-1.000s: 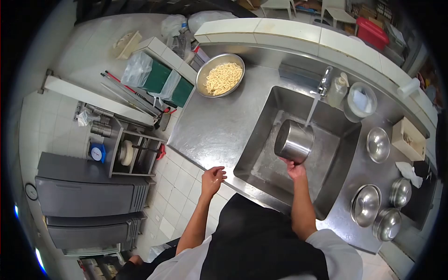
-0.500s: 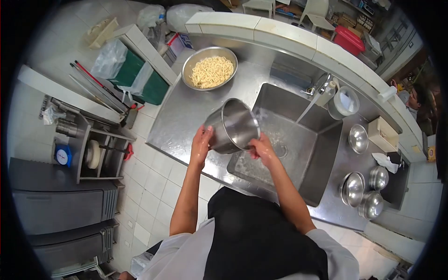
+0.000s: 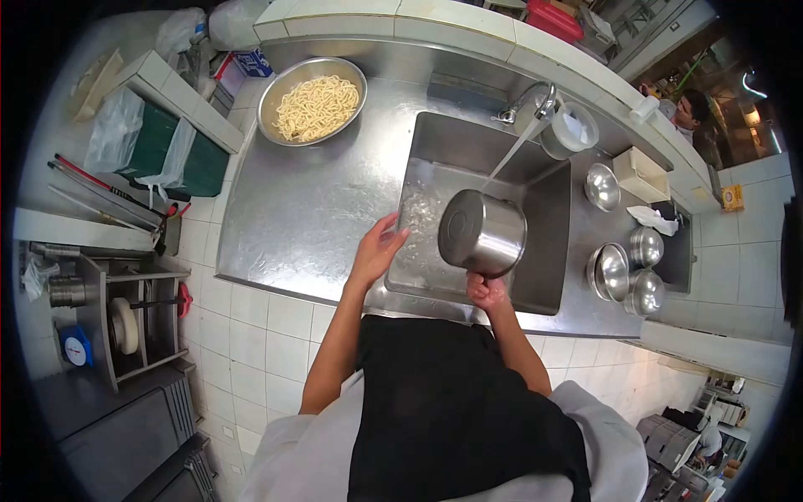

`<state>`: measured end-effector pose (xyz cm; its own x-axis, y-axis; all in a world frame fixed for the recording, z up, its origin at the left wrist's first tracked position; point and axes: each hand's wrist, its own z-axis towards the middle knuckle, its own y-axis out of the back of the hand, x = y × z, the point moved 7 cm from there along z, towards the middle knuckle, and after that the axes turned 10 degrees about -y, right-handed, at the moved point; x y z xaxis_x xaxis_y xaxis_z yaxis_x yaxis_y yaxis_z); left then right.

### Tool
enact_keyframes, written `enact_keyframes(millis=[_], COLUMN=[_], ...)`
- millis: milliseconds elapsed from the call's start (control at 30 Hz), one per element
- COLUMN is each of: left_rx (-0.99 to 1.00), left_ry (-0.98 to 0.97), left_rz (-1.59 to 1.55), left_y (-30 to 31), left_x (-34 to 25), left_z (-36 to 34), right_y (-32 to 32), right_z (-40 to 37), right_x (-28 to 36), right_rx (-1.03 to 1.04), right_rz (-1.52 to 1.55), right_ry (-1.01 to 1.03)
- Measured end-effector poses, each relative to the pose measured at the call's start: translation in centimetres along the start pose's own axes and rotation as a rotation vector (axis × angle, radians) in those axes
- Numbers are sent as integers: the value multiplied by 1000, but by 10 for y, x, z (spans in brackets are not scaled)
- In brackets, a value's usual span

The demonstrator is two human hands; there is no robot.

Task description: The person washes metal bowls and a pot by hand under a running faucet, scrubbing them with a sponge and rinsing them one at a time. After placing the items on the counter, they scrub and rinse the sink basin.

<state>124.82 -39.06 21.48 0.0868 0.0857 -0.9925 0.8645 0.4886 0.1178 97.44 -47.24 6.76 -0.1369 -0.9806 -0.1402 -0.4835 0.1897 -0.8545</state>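
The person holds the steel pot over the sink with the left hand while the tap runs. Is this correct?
Not quite: in the head view, the right hand holds the steel pot over the sink while the tap runs. The left hand is open and holds nothing, near the sink's left rim.

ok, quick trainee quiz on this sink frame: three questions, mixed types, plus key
1. True or false: the tap is off.
2. The noodle bowl sits: A on the counter left of the sink, B in the sink, C on the floor.
3. Which hand holds the pot?
Key: 1 false, water is running. 2 A. 3 the right hand; the left hand is open and off the pot.
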Motion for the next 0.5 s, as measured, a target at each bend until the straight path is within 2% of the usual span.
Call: enact_keyframes(millis=[67, 100, 133, 200, 233, 267, 300, 367, 433, 467, 500], left_rx=[-3, 34, 75, 189, 279, 276, 304, 175, 180, 139, 72], left_ry=[-26, -165, -300, -301, -297, -343, -357, -70, 236, 198, 182], left_rz=[0, -17, -38, -104, -165, -114, -109, 167, -70, -132, -219], left_y=[-14, -26, -36, -46, -53, -57, -63, -65, -65, -59, -47], left_x=[-22, -63, -104, -166, -185, -193, -179, -87, 2, 42, 38], left_z=[32, 44, 50, 58, 61, 61, 61, 75, 55, 46, 28], right_y=[-40, -74, -119, -194, -199, -179, -151, -83, -47, -37, -42], right_z=[8, 1, -10, -25, -24, -14, 1, 38, 45, 40, 37], right_x=[-13, -24, -29, -57, -52, -49, -44, -42, -66, -76, -73], right_rx=[14, 7, -214, -428, -444, -395, -322, -95, 58, 68, 64], right_rz=[-45, -85, -106, -105, -144, -145, -133, -41, 52, 75, -191], right_ry=[-15, -25, 102, 245, 235, 165, 57, -260, -514, -597, -394])
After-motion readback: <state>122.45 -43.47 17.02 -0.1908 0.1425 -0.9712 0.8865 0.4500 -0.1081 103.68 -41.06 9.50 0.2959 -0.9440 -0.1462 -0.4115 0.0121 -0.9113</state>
